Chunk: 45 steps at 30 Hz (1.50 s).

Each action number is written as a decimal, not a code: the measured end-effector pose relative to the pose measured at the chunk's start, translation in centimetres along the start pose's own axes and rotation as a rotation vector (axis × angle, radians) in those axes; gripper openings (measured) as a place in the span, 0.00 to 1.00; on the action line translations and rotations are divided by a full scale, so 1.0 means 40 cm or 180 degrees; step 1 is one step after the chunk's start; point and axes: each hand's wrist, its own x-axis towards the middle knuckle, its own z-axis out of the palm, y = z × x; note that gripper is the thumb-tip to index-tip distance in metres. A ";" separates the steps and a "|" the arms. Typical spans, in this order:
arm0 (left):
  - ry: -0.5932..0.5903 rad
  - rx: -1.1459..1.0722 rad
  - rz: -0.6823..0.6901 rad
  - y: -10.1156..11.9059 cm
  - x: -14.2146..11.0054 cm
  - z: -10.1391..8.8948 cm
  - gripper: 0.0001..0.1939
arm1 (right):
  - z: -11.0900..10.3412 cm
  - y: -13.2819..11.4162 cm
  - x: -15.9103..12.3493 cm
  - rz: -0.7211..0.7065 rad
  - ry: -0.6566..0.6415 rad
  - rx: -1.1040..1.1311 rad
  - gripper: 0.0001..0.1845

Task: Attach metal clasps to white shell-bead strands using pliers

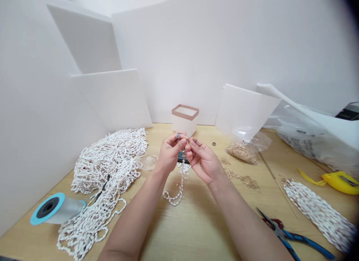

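Observation:
My left hand [172, 152] and my right hand [204, 160] meet in front of me, thumbs and fingertips pinched close together. Between them, a strand of white shell-like beads [181, 184] runs down to the tabletop and curls to the left. Both hands appear to pinch its upper end; the small part right at the fingertips is too fine to make out. Under the hands lies a dark tray [183, 157], partly hidden, with loose white beads [185, 167] in front of it. A ring sits on a finger of my left hand.
Left are a large heap of bead strands [112, 160] and a spool of clear line [58, 208]. A white box [185, 113] stands behind. Right are gold chain pieces [246, 181], a bag of gold parts [242, 151], finished strands [316, 212], pliers [283, 233] and a yellow tape measure [340, 181].

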 end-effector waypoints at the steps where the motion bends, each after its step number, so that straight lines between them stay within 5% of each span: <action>1: 0.0016 -0.0039 -0.0034 0.001 -0.001 0.001 0.11 | 0.000 0.000 0.000 -0.0006 -0.0007 -0.0010 0.13; 45: 0.0138 -0.0372 -0.0534 0.009 -0.010 0.013 0.14 | 0.011 -0.001 -0.004 -0.0186 0.0079 -0.0167 0.15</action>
